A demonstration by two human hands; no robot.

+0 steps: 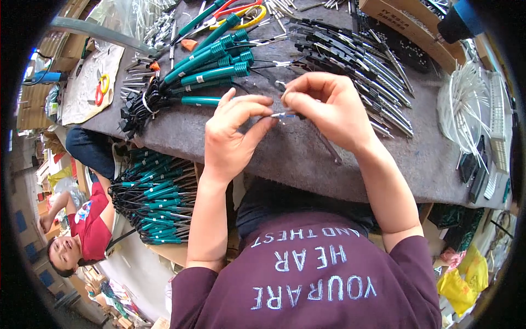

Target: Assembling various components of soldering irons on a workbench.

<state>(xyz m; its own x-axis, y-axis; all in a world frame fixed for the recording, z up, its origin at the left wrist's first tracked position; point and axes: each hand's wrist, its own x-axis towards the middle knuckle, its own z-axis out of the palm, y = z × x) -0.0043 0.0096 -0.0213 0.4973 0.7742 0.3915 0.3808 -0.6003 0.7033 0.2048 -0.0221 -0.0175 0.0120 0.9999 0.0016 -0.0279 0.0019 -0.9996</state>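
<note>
Over the near edge of the bench, my left hand (pixel 233 131) pinches the end of a thin wire (pixel 280 115) between thumb and forefinger. My right hand (pixel 334 109) is closed on a dark cable close to it, where a bit of blue shows. What the right fingers cover cannot be made out. A dark, narrow strip (pixel 329 149) slants down below the right palm. Just past my left hand lies a bundle of green ribbed handles (pixel 211 60) with black cables, and one more green handle (pixel 200 101) reaches to its fingers.
Beyond my right hand lie rows of metal rods with black parts (pixel 350 66). A cardboard box (pixel 411 24) stands far right, near a bag of white ties (pixel 466 104). Scissors (pixel 235 11) lie at the back. Many green handles (pixel 159 197) fill a box below; a co-worker (pixel 87 225) sits left.
</note>
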